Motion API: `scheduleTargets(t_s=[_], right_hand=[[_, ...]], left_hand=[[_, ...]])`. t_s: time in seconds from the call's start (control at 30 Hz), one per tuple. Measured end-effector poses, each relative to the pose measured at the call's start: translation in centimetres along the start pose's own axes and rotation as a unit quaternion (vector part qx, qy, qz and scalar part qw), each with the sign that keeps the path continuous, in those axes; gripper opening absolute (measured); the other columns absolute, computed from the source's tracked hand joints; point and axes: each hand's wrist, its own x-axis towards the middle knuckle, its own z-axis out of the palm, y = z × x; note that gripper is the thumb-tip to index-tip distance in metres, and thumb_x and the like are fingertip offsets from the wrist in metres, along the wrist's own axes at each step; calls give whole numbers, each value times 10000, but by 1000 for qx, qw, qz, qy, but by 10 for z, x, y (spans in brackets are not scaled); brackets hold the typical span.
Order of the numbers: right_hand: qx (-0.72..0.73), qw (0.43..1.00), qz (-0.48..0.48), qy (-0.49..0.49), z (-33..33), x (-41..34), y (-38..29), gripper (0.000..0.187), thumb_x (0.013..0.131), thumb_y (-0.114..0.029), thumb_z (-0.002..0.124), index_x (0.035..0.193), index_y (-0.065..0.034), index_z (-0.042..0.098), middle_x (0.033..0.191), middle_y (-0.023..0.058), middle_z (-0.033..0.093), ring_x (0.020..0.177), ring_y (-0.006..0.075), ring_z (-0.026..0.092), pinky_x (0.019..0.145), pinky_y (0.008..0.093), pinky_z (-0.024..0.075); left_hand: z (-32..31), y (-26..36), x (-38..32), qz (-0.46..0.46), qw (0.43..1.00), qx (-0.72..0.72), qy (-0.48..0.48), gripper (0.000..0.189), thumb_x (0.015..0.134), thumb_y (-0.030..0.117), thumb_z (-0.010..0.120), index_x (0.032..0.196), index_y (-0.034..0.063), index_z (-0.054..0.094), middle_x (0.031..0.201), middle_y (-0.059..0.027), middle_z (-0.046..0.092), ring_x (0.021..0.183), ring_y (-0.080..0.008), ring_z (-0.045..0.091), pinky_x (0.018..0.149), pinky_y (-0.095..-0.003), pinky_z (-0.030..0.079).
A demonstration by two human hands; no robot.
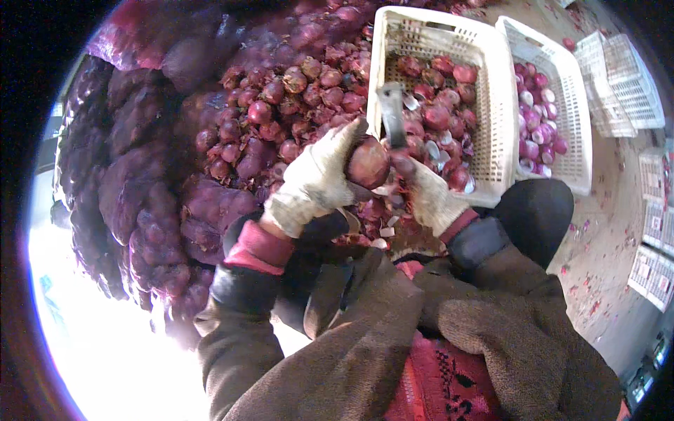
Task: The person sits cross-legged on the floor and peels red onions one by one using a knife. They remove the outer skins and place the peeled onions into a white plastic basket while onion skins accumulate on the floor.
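Note:
My left hand [316,181], in a whitish glove with dark fingertips, holds a red onion [369,164] with its dry skin on. Close to its right, my gloved right hand [429,192] grips a knife whose broad metal blade [392,116] points up and away from me, over the near crate's left wall. The knife's handle is hidden in the fist. Beyond my hands, a white plastic crate [497,105] holds unpeeled red onions and pale cut scraps. In a second white crate [576,121] lie peeled purple onions with cut ends.
A heap of loose red onions [303,100] lies ahead and to the left. Full purple mesh sacks [137,184] are piled at the left. Stacked white crates [618,84] stand at the far right, and onion skins litter the floor [590,273]. Cut scraps [387,231] lie below my hands.

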Motion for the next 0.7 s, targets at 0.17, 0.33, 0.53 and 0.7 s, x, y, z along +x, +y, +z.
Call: scheduleTargets(t_s=[0.17,0.33,0.53,0.7], right_hand=[[-16,998,-45,-39,-17,-2,18,601,837,-412,656,1308,-92,466,1126,48,588,940,150,562,713,285,505],[-56,998,10,-13,-35,7,48,460,847,-334,656,1221,-99,526,982,40,615,804,181,587,645,317,501],[-298,950,53,74,-28,-7,39,373,844,-363,630,1070,-69,600,807,112,639,695,258,607,623,389,471],[-599,792,-71,91,-53,-8,43,271,827,-208,551,978,12,600,874,254,639,834,407,621,738,475,486]], left_hand=[[68,3,-38,-173,983,-30,48,1040,468,172,884,1363,0,383,1331,-204,474,1236,-324,473,1027,-362,399],[116,-8,-57,-333,904,-252,88,1007,564,47,836,1416,-12,303,1300,-165,506,1149,-232,534,968,-315,440],[127,-21,-54,-360,925,-88,86,970,523,157,870,1352,9,389,1261,-165,536,1097,-241,570,935,-324,462],[129,-39,-61,-467,877,-112,9,1076,480,331,901,1370,48,367,1288,-196,518,1160,-301,541,968,-360,449]])
